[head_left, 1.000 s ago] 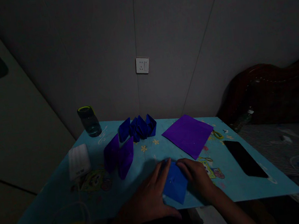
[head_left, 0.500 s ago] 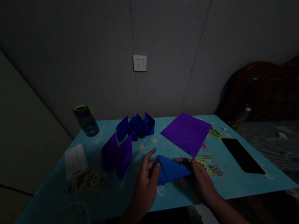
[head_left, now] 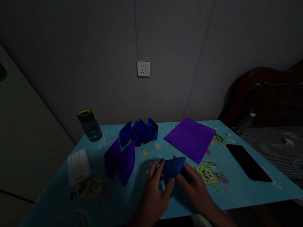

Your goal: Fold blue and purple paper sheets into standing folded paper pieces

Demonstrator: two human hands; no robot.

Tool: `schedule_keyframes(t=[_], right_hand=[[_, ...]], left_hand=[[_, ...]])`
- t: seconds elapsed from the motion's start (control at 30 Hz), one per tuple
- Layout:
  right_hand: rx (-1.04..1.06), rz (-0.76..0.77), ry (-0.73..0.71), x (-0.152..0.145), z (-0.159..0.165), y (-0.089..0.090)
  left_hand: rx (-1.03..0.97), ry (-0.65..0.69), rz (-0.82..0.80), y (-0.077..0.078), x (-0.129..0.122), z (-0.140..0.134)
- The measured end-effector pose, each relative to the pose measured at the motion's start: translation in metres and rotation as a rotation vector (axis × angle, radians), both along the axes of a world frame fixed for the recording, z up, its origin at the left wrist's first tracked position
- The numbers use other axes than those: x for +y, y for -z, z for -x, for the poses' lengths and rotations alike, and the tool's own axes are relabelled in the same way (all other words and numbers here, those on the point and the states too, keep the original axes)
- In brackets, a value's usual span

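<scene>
Between my two hands, above the front middle of the table, is a folded blue paper piece [head_left: 174, 166]. My left hand [head_left: 156, 186] grips its left side, thumb in front and fingers behind. My right hand [head_left: 192, 184] holds the right side with its thumb against the near face. Parts of the paper are covered by my fingers. Folded purple paper shapes [head_left: 127, 162] stand to the left of my hands. Behind them sits a row of folded dark blue paper shapes [head_left: 142, 131]. A flat purple paper sheet [head_left: 190, 138] lies beyond my right hand.
On the blue table [head_left: 124, 209], a water bottle [head_left: 90, 125] stands at the back left, near a white power bank [head_left: 78, 167] with a cable. To the right lie a black phone [head_left: 248, 162] and yellowish scissors [head_left: 220, 138]. A wall socket [head_left: 144, 69] is behind.
The blue paper piece has been turned from a wide, sideways position to a narrower one with a point facing down. My right hand has moved left, closer to my left hand.
</scene>
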State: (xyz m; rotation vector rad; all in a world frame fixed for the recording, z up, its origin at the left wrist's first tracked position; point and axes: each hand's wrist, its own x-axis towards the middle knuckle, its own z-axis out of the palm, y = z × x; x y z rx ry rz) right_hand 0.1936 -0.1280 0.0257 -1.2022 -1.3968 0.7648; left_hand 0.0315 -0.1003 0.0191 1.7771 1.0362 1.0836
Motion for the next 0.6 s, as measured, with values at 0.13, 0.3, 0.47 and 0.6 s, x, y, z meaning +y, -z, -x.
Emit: schedule_keyframes(t=[0.13,0.3,0.47,0.6], right_hand=[[-0.052,-0.07,-0.012,0.004,0.0,0.0],[-0.115,-0.1,-0.019,0.001,-0.002,0.002],[-0.257,-0.204,0.015,-0.001,-0.013,0.003],[-0.317,-0.331,-0.041,-0.001,-0.017,-0.003]], left_hand=[[0.048,0.079,0.048,-0.006,0.002,0.003],[-0.096,0.172,0.158,-0.013,0.007,0.015],[-0.274,0.174,0.348,-0.01,0.01,0.027],[-0.565,0.126,0.549,-0.006,0.011,0.024]])
